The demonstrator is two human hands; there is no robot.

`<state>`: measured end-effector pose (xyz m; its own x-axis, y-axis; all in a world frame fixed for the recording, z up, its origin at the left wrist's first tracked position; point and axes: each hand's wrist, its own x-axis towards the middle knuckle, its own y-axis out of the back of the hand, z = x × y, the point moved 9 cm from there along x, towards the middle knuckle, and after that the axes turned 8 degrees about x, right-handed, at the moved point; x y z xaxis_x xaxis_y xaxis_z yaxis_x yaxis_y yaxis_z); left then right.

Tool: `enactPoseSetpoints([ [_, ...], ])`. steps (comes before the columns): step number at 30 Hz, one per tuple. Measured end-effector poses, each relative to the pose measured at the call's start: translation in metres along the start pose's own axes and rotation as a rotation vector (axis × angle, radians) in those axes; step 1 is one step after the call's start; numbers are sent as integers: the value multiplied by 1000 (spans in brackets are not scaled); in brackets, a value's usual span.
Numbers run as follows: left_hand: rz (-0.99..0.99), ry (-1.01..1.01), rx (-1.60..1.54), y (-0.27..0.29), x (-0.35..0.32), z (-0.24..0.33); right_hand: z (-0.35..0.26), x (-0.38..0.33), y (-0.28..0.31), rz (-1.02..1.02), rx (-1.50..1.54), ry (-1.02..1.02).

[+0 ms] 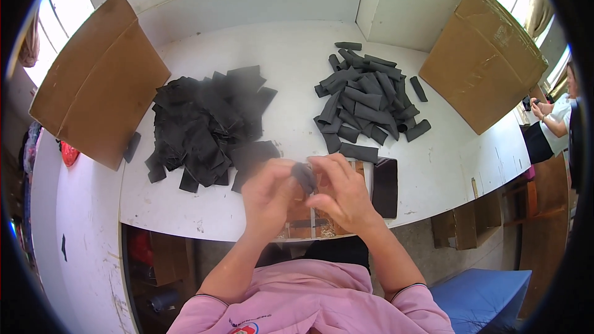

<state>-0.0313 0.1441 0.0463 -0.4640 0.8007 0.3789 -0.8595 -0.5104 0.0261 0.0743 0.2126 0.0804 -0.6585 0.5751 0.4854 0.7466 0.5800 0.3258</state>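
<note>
A small black fabric piece (303, 177), bent and bunched, is between my two hands above the table's front edge. My left hand (267, 195) is closed on its left side. My right hand (343, 193) is curled at its right, fingertips at the upper end and thumb at the lower end. Just beyond my left hand lies a heap of flat black fabric pieces (201, 127), one of them close to my fingers. Farther right is a pile of black rolled tubes (365, 96), a few lying loose around it.
Cardboard boxes stand at the left (99, 80) and right (479, 55) of the white table (297, 55). A dark flat rectangular object (385, 188) lies right of my right hand. A brown, worn-looking patch (300, 226) is under my hands. Another person (554, 117) is at far right.
</note>
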Motion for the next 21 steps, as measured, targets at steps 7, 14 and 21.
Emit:
enactPoseSetpoints([
  [7,215,90,-288,13,-12,-9,25,-16,-22,-101,-384,141],
  [14,-221,169,-242,-32,21,5,24,-15,-10,-25,-145,75],
  [21,-232,95,213,-33,21,-12,65,-39,-31,19,16,-62],
])
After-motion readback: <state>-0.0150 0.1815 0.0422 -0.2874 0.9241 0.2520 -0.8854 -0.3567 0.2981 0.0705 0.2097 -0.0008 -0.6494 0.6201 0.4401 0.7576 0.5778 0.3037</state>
